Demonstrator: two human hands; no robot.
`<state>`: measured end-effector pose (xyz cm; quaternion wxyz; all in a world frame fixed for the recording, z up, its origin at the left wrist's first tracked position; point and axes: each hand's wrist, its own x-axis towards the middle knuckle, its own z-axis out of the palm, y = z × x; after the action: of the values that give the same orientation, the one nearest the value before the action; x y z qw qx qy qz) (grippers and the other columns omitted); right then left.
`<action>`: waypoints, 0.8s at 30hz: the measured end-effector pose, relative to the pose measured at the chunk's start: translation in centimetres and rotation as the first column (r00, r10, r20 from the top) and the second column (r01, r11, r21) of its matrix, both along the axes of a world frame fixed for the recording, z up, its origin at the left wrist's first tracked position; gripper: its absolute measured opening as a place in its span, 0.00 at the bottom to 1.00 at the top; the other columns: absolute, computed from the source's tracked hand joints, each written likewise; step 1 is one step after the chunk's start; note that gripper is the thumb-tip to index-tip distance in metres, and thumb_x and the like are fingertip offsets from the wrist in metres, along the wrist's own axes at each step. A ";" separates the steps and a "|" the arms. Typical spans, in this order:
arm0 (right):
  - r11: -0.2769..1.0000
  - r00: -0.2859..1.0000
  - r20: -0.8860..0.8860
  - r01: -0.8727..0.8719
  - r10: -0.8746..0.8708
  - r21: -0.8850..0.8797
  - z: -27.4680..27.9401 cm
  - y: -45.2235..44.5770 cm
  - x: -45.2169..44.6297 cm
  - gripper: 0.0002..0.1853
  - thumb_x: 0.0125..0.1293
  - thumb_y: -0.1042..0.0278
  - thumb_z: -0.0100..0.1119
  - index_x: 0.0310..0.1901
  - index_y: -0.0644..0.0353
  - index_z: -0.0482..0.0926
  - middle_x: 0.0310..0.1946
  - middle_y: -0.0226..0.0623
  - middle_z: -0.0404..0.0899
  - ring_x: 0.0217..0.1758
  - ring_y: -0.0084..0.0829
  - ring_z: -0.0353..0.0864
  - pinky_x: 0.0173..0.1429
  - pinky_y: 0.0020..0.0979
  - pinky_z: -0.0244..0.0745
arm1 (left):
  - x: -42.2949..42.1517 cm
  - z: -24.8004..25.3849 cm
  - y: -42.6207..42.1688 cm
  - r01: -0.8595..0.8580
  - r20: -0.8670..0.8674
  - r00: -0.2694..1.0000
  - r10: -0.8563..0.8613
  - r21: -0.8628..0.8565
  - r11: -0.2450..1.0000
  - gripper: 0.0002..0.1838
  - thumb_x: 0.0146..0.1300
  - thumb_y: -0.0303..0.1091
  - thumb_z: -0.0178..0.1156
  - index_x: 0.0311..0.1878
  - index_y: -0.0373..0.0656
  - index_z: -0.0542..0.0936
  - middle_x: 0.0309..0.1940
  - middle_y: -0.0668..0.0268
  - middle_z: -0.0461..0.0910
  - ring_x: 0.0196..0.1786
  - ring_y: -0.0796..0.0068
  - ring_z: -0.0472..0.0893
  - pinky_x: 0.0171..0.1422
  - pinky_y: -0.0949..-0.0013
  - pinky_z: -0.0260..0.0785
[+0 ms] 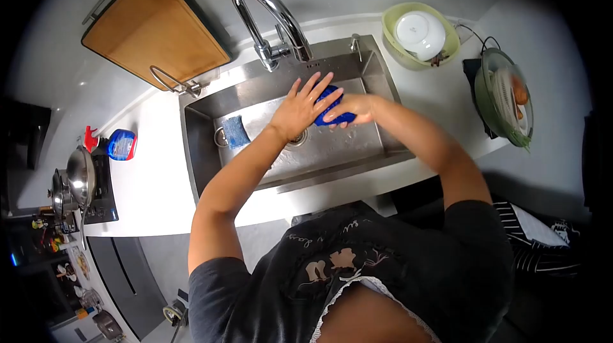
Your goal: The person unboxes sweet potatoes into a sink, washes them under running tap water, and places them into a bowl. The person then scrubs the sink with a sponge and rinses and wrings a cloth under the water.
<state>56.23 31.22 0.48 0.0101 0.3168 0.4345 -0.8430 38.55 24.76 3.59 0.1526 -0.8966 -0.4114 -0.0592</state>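
Over the steel sink (332, 177), my right hand (357, 110) grips a dark blue item (337, 116) whose surface looks ridged. Its exact kind is partly hidden by my fingers. My left hand (301, 108) lies with fingers spread against the upper left side of that item, touching it. A light blue sponge (236, 132) rests in the left part of the basin, next to a metal ring-shaped fitting. The drain (297, 137) shows just below my left hand. Wet patches shine on the basin floor.
A chrome faucet (271, 11) arches over the sink's back edge, with a small spout (169, 81) to its left. A wooden cutting board (153, 30) leans behind. Right: a green basin (396, 49) with a white bowl (419, 33). Left: a spray bottle (121, 145) and a pan (80, 177).
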 end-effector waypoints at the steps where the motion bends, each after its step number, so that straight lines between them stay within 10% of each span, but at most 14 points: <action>1: 0.994 0.995 0.063 -0.087 0.083 0.071 0.3 0.7 -0.4 0.15 0.50 0.68 0.66 0.40 0.55 0.75 0.28 0.29 0.73 0.26 0.21 0.71 0.21 0.23 0.61 | 0.1 -0.4 0.7 -0.008 0.047 0.999 0.010 -0.059 0.998 0.33 0.55 0.34 0.50 0.66 0.54 0.55 0.62 0.58 0.57 0.64 0.60 0.60 0.60 0.58 0.63; 6: 0.725 0.897 0.415 -0.388 0.154 0.569 -1.7 2.5 -2.2 0.24 0.38 0.59 0.72 0.39 0.56 0.75 0.31 0.34 0.75 0.30 0.30 0.73 0.29 0.29 0.69 | 1.0 -2.0 2.3 -0.162 0.026 0.984 0.174 -0.252 0.954 0.28 0.54 0.32 0.52 0.60 0.47 0.62 0.46 0.59 0.72 0.46 0.63 0.76 0.39 0.67 0.75; 9: 0.330 0.850 0.526 -0.504 0.028 0.798 -2.9 2.5 -3.1 0.25 0.35 0.60 0.72 0.38 0.62 0.77 0.32 0.41 0.79 0.34 0.38 0.78 0.38 0.36 0.73 | 1.0 -3.6 3.8 -0.280 0.015 0.952 0.305 -0.360 0.890 0.19 0.53 0.32 0.55 0.49 0.43 0.69 0.36 0.54 0.78 0.37 0.60 0.80 0.38 0.65 0.74; 14: 0.138 0.731 0.658 -0.643 -0.180 0.753 -1.4 1.1 -4.0 0.21 0.37 0.63 0.68 0.35 0.64 0.78 0.32 0.47 0.80 0.36 0.43 0.80 0.41 0.38 0.75 | 0.9 -4.1 4.5 -0.393 0.004 0.876 0.482 -0.571 0.720 0.17 0.46 0.36 0.60 0.41 0.41 0.75 0.33 0.51 0.79 0.41 0.58 0.79 0.44 0.62 0.73; 24: -0.309 0.874 0.443 -0.485 -0.200 0.818 -1.0 1.1 -2.3 0.15 0.46 0.71 0.60 0.38 0.59 0.72 0.32 0.46 0.78 0.38 0.43 0.79 0.40 0.39 0.75 | -0.5 -5.5 4.8 0.023 0.276 0.751 0.600 -0.919 0.393 0.16 0.38 0.39 0.66 0.31 0.40 0.80 0.31 0.57 0.80 0.36 0.64 0.79 0.43 0.67 0.69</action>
<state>53.89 32.28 -0.51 -0.0446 0.3055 0.9501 -0.0451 38.03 29.57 -1.95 -0.4588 -0.6835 -0.5629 -0.0736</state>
